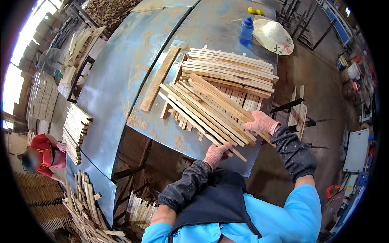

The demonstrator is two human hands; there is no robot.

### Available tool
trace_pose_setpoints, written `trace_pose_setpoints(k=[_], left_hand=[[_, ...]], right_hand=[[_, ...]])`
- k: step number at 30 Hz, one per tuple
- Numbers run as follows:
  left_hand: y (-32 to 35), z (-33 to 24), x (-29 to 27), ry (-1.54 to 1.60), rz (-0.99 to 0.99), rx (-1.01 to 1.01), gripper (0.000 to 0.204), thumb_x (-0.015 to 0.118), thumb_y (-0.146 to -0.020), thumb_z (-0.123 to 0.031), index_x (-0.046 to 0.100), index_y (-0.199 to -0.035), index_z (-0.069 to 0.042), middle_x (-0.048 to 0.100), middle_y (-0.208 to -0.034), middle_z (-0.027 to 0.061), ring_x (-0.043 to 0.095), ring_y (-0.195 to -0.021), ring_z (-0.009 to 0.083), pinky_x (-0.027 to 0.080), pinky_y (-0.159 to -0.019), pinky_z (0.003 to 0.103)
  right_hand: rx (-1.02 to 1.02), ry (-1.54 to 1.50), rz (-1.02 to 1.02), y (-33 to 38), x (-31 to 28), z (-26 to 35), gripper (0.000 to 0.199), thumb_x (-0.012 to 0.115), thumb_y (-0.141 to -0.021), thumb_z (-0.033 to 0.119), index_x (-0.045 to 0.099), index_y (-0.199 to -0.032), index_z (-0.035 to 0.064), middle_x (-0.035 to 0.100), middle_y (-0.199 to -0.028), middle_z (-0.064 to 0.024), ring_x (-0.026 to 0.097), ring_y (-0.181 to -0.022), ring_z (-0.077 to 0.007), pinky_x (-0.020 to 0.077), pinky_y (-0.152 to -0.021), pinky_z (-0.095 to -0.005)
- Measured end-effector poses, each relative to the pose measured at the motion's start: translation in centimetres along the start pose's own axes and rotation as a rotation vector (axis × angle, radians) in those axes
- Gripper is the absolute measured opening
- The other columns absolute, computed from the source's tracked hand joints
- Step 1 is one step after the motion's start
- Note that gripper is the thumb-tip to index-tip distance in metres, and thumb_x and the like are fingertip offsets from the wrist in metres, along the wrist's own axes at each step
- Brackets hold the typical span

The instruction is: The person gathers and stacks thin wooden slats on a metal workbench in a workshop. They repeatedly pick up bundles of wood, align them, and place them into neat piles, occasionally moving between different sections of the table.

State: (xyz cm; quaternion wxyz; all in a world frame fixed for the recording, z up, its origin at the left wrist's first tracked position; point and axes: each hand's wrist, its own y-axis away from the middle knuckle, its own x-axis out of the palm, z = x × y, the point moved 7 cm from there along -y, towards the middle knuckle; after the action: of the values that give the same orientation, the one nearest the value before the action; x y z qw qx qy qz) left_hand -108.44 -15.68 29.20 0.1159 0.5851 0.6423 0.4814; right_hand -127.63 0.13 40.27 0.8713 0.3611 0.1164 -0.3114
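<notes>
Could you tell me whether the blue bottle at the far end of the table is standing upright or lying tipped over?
Upright: the blue bottle stands on its base with its cap on top, beside the straw hat on the metal table.

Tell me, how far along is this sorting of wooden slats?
Done: a squared stack of pale wooden slats lies at the far side of the blue-grey metal table. In hand: the left hand and right hand, in pink gloves, grip the loose diagonal bundle of slats. Left: a broad plank and stray pieces underneath.
</notes>
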Motion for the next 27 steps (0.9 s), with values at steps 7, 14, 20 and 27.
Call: trace_pose_setpoints(k=[7, 14, 20, 27], left_hand=[[-0.2, -1.1, -1.1, -0.224, 0.007, -0.043, 0.039, 0.079, -0.095, -0.04, 0.075, -0.103, -0.002, 0.075, -0.091, 0.0062, 0.07, -0.076, 0.019, 0.056, -0.07, 0.032], [0.3, -4.3, -2.9, -0.612, -0.219, 0.078, 0.062, 0.073, -0.095, -0.057, 0.071, -0.096, 0.005, 0.071, -0.078, 0.0106, 0.069, -0.067, 0.0212, 0.054, -0.061, 0.036], [0.2, -4.8, -4.7, -0.356, -0.216, 0.124, 0.054, 0.075, -0.097, -0.05, 0.066, -0.103, 0.003, 0.064, -0.077, 0.0062, 0.062, -0.062, 0.0169, 0.05, -0.056, 0.034], [-0.9, -3.0, -4.8, -0.073, -0.006, 0.095, 0.045, 0.076, -0.098, -0.042, 0.064, -0.105, 0.001, 0.058, -0.077, -0.0006, 0.05, -0.058, 0.0107, 0.044, -0.054, 0.029]], right_hand=[[-0.067, -0.185, -0.055, 0.4, 1.8, 0.6, 0.063, 0.08, -0.089, 0.032, 0.064, -0.14, -0.0011, 0.076, -0.118, -0.0178, 0.071, -0.108, -0.0239, 0.0538, -0.1, -0.0364], [-0.088, -0.12, -0.121, 0.7, 1.7, 1.6, 0.069, 0.078, -0.088, 0.033, 0.06, -0.145, -0.0014, 0.076, -0.119, -0.0203, 0.071, -0.11, -0.0287, 0.0543, -0.1, -0.0383], [-0.069, 0.279, -0.166, -2.1, -0.5, 2.2, 0.077, 0.076, -0.085, 0.036, 0.055, -0.149, -0.0011, 0.072, -0.125, -0.0283, 0.069, -0.117, -0.0398, 0.0531, -0.102, -0.0425], [0.025, 0.415, -0.101, -4.9, 1.2, 0.8, 0.071, 0.076, -0.088, 0.037, 0.058, -0.146, 0.0001, 0.074, -0.122, -0.0247, 0.07, -0.115, -0.0369, 0.0526, -0.103, -0.0436]])
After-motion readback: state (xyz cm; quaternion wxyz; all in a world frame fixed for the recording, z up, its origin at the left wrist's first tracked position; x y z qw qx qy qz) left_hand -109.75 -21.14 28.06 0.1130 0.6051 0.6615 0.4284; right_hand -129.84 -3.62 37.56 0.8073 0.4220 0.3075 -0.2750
